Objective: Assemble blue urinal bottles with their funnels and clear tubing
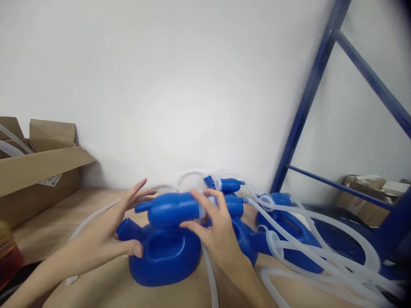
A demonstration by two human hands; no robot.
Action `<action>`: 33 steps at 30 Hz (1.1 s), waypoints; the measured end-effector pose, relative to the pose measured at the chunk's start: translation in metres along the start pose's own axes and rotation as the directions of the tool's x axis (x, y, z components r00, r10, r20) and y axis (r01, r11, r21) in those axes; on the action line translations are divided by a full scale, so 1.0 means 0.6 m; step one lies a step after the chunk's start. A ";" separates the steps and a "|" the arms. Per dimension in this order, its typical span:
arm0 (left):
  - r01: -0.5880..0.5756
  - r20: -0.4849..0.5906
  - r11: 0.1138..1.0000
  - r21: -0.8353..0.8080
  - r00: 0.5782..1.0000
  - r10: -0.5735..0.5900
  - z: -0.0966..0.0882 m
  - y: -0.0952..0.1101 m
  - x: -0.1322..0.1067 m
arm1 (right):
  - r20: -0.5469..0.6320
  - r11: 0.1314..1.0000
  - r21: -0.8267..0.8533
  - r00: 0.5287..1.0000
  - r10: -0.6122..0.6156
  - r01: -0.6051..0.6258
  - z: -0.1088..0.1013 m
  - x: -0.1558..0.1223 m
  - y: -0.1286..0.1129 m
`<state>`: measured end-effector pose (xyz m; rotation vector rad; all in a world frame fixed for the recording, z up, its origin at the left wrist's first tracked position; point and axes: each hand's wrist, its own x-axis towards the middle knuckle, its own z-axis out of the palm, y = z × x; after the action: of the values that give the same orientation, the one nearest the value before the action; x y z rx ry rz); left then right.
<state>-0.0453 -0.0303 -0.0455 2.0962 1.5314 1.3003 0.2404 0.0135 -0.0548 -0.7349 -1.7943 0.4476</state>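
A blue plastic urinal bottle (165, 271) with a moulded handle stands on the brown work surface in front of me. Its angled neck (130, 230) points left. Across its top lies a blue bulb-shaped urinal cup (171, 209), narrow spout to the left and whitish ring to the right. My right hand (213, 226) grips that cup near the ring, thumb below and fingers above. Around the bottle's neck, my left hand (118, 226) is open, its upper fingers stretched out and its thumb against the bottle. Its lower fingers are hidden.
More blue urinal bottles (295, 237) with cups and clear tubes (356, 233) crowd the right. An open cardboard box (48, 184) holding tubes stands left. A blue metal frame (308, 94) rises at right before a white wall (180, 85). A reddish container (9, 256) sits far left.
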 end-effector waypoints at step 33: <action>-0.095 0.339 0.968 0.232 0.941 0.011 0.080 0.116 -0.037 | 0.381 0.878 -0.113 0.837 -0.394 0.465 0.010 -0.014 -0.026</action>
<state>0.0347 -0.0646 -0.0404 2.3730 1.5541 0.7412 0.2324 -0.0031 -0.0532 -0.3716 -2.2935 0.0896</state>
